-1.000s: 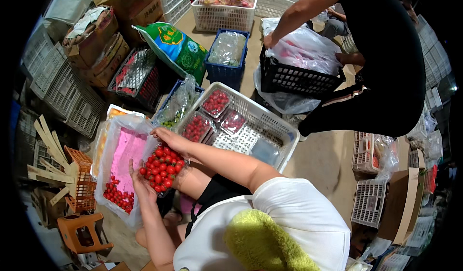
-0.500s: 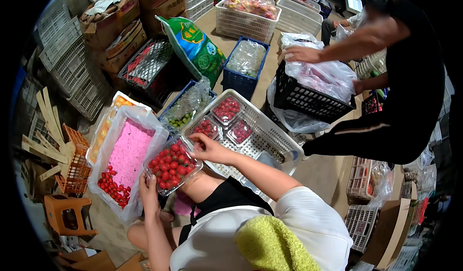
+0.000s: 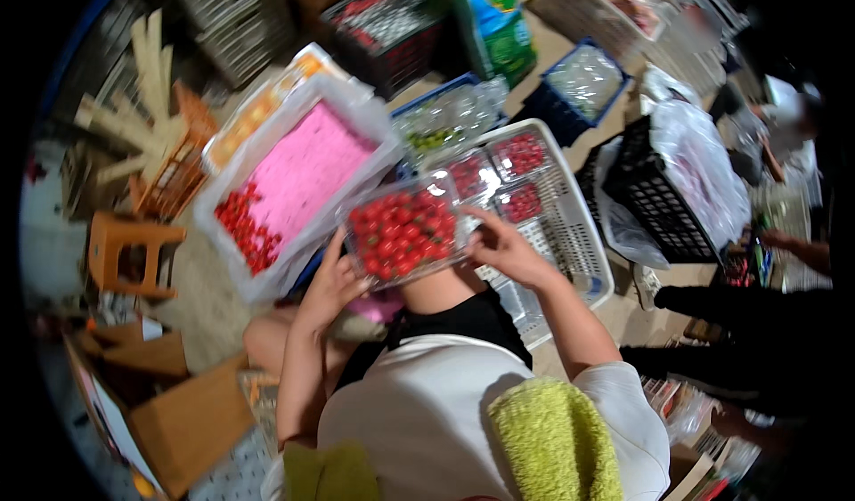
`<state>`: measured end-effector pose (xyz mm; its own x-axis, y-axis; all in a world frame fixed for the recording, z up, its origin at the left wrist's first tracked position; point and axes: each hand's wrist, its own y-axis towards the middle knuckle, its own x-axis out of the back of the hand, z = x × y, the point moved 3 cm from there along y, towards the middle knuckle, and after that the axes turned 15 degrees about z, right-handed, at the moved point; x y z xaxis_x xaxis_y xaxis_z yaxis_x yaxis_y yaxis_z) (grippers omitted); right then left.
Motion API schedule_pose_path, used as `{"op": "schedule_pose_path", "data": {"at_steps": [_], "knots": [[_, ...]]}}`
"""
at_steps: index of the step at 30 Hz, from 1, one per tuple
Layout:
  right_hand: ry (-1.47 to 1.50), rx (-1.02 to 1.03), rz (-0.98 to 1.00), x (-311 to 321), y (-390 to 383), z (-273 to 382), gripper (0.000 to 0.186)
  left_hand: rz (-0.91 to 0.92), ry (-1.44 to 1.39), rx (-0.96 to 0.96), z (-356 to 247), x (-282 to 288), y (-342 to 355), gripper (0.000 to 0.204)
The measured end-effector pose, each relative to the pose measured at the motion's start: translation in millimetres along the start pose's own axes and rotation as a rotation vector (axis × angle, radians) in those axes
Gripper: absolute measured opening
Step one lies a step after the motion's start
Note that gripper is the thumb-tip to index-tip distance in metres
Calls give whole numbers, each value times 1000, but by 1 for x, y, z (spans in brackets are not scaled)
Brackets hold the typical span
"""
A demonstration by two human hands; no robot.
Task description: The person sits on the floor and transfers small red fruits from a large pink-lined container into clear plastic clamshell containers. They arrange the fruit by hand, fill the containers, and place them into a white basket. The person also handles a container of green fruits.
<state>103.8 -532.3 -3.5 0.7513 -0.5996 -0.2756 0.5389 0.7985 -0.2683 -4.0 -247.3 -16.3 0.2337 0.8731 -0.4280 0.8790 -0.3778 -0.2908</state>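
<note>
Clear tomato punnet (image 3: 403,236), left hand (image 3: 331,278) under its edge, right hand (image 3: 504,250) pinching rim, both grips partly hidden, blurred

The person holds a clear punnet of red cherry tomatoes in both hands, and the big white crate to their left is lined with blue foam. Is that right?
Not quite. The head view shows the lining of the white crate is pink, not blue. The rest holds: the left hand and right hand both hold the clear punnet of red cherry tomatoes, and the crate sits to the person's left.
</note>
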Motion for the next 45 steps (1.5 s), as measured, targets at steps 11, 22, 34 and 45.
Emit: {"op": "schedule_pose_path", "data": {"at_steps": [11,22,34,45], "knots": [[5,-57,-77,-7,-2,1,59,-264,248,-162,-1,-36,-3,88],[712,414,-217,-10,3,-33,74,-146,198,-85,-15,-84,40,89],[811,60,-789,190,-68,-206,58,-112,1521,-188,-31,-75,152,53],[783,-66,-1068,313,-4,-296,76,-38,1117,-330,-6,-32,180,33]]}}
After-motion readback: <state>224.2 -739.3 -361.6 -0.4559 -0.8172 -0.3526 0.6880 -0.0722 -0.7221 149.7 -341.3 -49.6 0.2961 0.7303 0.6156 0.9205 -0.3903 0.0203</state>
